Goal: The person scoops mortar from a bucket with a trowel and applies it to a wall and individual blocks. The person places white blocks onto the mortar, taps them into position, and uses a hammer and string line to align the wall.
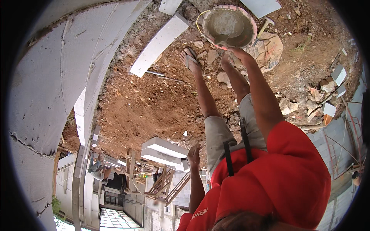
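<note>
My right arm reaches down and forward, and my right hand (239, 54) is closed at the near rim of a pinkish bucket (254, 29). Wet grey mortar (227, 26) lies inside it, and a yellow handle (197, 23) hangs out at its left side. The fingertips are partly hidden by the rim. Bent at my left side, my left hand (194, 156) is empty, its fingers loosely extended. In the picture it appears beside a stack of white blocks (163, 150), apparently without touching them. My sandalled left foot (189, 61) stands just short of the bucket.
A hammer (266, 25) and a crumpled paper sack (271, 50) lie right of the bucket. Ahead-left are a long white block (160, 44) and a metal rod (165, 78). A grey block wall (46, 84) runs along the left. Broken stones (314, 100) lie right. Another person (99, 171) is at far left.
</note>
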Available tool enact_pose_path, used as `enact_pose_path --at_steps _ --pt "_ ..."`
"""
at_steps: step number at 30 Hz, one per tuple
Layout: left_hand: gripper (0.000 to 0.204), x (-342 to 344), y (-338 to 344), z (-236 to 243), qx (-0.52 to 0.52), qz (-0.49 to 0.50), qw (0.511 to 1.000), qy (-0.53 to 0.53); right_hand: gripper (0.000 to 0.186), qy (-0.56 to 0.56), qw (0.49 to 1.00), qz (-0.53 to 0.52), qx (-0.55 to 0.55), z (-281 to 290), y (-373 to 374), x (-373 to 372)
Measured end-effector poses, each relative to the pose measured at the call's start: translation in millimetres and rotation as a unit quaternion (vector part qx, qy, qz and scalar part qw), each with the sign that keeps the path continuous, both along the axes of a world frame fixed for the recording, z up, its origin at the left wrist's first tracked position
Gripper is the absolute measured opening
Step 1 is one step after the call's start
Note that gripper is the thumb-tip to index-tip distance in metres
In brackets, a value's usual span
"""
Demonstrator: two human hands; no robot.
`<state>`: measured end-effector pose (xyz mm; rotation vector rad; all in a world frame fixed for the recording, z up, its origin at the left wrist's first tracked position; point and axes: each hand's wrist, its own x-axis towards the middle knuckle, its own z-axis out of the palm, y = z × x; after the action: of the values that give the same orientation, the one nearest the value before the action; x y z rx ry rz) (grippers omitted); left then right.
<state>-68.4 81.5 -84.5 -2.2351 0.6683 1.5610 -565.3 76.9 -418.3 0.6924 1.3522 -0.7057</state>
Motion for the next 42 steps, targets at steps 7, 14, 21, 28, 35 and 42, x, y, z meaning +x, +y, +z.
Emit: enact_pose_path --at_steps 7,14,21,28,35,42 --pt "0.045 9 11 -17 0.020 -0.029 0.999 0.034 0.029 -0.010 0.984 -0.175 -0.033 0 -55 36" --pt "0.041 -5 -10 -10 -0.031 -0.013 0.999 0.026 0.029 0.014 0.954 -0.290 -0.074 -7 -75 50" --pt "0.038 -6 -25 -1 -0.034 -0.022 0.999 0.020 0.030 -0.011 0.909 -0.385 -0.160 14 -87 50" --pt "0.034 -15 -33 4 -0.042 -0.035 0.996 0.066 0.035 0.093 0.922 -0.306 -0.217 129 -95 69" --pt "0.037 -15 -71 9 -0.102 -0.040 0.987 0.113 0.030 0.370 0.824 -0.162 -0.397 316 -192 50" --pt "0.039 -10 -96 31 -0.159 -0.021 0.977 0.144 0.020 0.509 0.704 -0.145 -0.473 357 -335 100"
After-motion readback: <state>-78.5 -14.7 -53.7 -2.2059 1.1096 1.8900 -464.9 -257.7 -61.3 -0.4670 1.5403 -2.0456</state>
